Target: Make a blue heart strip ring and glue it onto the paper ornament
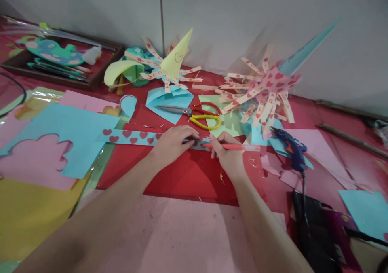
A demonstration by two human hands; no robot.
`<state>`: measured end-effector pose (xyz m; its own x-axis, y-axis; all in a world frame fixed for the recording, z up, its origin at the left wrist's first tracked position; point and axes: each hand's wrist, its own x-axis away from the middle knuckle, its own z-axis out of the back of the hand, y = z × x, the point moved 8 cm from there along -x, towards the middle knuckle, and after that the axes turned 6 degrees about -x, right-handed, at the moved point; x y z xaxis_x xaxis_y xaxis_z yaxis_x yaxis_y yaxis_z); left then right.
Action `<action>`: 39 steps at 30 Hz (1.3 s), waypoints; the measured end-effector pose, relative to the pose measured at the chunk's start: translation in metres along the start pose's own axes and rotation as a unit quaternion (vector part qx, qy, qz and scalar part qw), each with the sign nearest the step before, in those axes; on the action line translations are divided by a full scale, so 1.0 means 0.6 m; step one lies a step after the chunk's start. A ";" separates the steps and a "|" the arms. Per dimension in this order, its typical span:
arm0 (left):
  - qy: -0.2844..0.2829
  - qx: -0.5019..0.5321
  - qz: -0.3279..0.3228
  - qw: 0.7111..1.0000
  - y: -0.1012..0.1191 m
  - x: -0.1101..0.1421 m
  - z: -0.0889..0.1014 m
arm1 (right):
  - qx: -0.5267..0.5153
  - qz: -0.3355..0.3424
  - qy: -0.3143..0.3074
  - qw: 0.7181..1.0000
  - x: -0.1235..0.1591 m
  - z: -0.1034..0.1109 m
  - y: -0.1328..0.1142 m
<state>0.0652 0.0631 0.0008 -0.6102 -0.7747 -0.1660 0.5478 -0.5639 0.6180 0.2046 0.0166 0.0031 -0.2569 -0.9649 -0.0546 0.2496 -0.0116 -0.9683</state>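
Note:
My left hand (pixel 173 142) lies flat, fingers stretched, pressing down a long blue paper strip (pixel 127 136) with red hearts drawn on it. My right hand (pixel 228 155) is closed round a red marker pen (pixel 239 147), whose tip touches the strip's right end beside my left fingertips. Both hands rest over a red sheet (pixel 188 176) on the table.
Red-and-yellow scissors (pixel 200 114) lie just beyond my hands on blue paper. A blue glue gun (pixel 291 148) sits to the right, its cord running to a dark bag (pixel 318 228). Two paper cone crafts (pixel 174 60) (pixel 266 89) stand at the back. Coloured sheets (pixel 57 131) and a tray (pixel 57 68) fill the left.

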 end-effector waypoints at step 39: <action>0.000 -0.007 -0.017 1.000 0.003 -0.002 -0.002 | -0.011 -0.003 0.033 0.999 -0.003 0.010 0.000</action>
<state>0.0676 0.0624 0.0009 -0.6285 -0.7548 -0.1878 0.5338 -0.5942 0.6017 0.2105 0.0168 0.0047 -0.3203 -0.9452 -0.0633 0.2271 -0.0118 -0.9738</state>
